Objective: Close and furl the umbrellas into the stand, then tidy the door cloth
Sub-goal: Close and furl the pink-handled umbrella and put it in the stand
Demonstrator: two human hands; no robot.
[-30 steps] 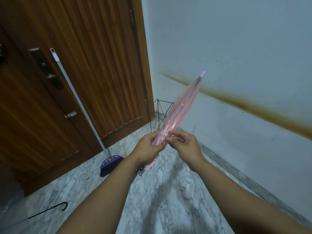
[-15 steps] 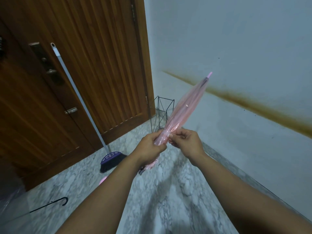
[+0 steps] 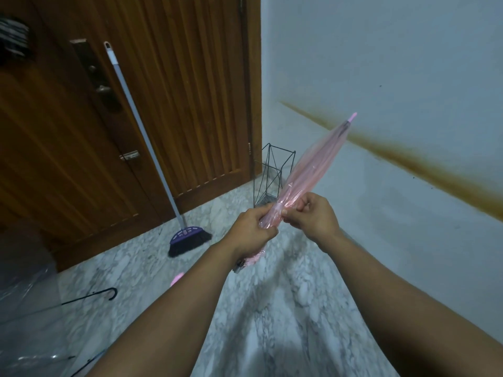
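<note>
1. Left hand (image 3: 251,231): wrapped around the lower part of the pink umbrella (image 3: 310,175), just above the handle end; grip appears meant to steady the shaft and keep the folds gathered.
2. Right hand (image 3: 313,214): fingertips pinching the plastic canopy just beside the left hand, apparently working at the tie strap; strap itself too small to make out.
3. Pink umbrella: closed and mostly furled, held in the air, tilted with the tip (image 3: 353,116) up and to the right, toward the wall (image 3: 381,63). Not yet in the stand.
4. Wire umbrella stand (image 3: 272,178): upright in the corner between door and wall, directly behind the held umbrella; no umbrella visible inside.
5. Clear umbrella (image 3: 30,308): on the marble floor (image 3: 272,308) at lower left, apparently open, black crook handle (image 3: 110,292) showing. Judged as awaiting closing.
6. Broom (image 3: 147,148): leaning against the wooden door (image 3: 190,91), bristles on the floor.
7. Door cloth: not identified in view.
8. Judgement: securing of the furl in hand; insertion into the stand to follow, tip to be turned downward first.
</note>
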